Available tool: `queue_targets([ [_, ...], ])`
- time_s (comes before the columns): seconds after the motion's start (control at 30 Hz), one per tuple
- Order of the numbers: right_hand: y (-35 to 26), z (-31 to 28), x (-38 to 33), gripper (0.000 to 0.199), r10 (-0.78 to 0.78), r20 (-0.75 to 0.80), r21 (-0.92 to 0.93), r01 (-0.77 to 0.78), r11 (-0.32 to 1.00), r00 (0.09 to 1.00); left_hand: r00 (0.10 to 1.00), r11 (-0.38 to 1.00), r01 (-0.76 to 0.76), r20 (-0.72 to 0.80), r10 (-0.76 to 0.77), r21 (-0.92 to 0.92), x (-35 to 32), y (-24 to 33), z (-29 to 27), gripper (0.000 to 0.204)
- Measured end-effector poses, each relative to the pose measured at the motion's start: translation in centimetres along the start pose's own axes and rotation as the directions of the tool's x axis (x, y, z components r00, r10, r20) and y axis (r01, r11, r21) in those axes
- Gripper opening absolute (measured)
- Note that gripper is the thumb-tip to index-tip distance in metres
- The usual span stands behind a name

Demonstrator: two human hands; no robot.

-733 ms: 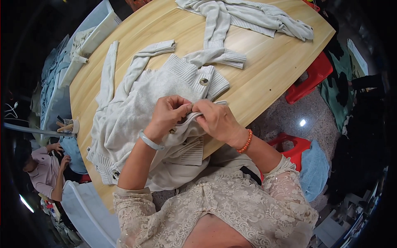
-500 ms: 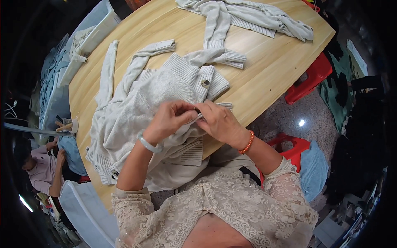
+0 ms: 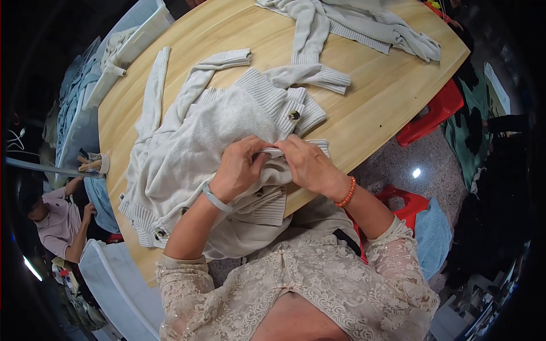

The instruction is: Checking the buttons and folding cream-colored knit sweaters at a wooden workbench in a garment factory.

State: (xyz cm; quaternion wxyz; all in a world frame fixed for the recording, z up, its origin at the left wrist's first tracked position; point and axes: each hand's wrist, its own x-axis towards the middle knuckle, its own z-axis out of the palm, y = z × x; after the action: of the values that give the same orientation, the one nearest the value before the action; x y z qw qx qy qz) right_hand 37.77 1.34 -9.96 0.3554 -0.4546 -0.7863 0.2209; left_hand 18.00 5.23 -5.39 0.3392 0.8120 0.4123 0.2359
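Observation:
A pale grey-white knitted cardigan (image 3: 182,139) with ribbed bands and dark buttons lies rumpled on the wooden table (image 3: 387,85), partly hanging over its near edge. My left hand (image 3: 239,167) pinches a ribbed strip of it between thumb and fingers. Close on the right, my right hand (image 3: 310,165) is closed on the same strip, its fingertips almost meeting the left ones. A dark button (image 3: 294,115) shows on the ribbed band just beyond my right hand. The fingers hide the exact spot they grip.
A second pale knit garment (image 3: 364,25) lies across the table's far side. Bins of clothes (image 3: 133,51) stand at the left, near a small cup of tools (image 3: 102,163). Red stools (image 3: 429,116) stand at the right. A co-worker (image 3: 60,219) handles blue fabric at the left.
The cardigan strip between my hands now lies flatter, and a dark spot seen between my fingertips is out of sight. The whole view has shifted slightly.

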Motion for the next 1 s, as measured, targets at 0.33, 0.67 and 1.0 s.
queue_targets([
  [0.33, 0.3, -0.9, 0.0, 0.027, -0.122, -0.016, 0.019, 0.122, 0.992, 0.992, 0.998, 0.999, 0.052, 0.048, -0.052, -0.013, 0.0, 0.7, -0.5, 0.019],
  [0.67, -0.2, -1.1, -0.1, 0.017, -0.067, 0.026, 0.285, 0.057, 0.957, 0.997, 0.982, 0.948, 0.162, 0.142, -0.127, -0.275, -0.2, -0.5, -1.3, 0.008],
  [1.0, 1.7, -4.5, -3.5, 0.022, 0.116, 0.094, -0.087, -0.108, 0.99, 0.989, 0.999, 0.885, -0.033, 0.03, 0.021, 0.465, 0.4, 1.8, 0.4, 0.022],
])
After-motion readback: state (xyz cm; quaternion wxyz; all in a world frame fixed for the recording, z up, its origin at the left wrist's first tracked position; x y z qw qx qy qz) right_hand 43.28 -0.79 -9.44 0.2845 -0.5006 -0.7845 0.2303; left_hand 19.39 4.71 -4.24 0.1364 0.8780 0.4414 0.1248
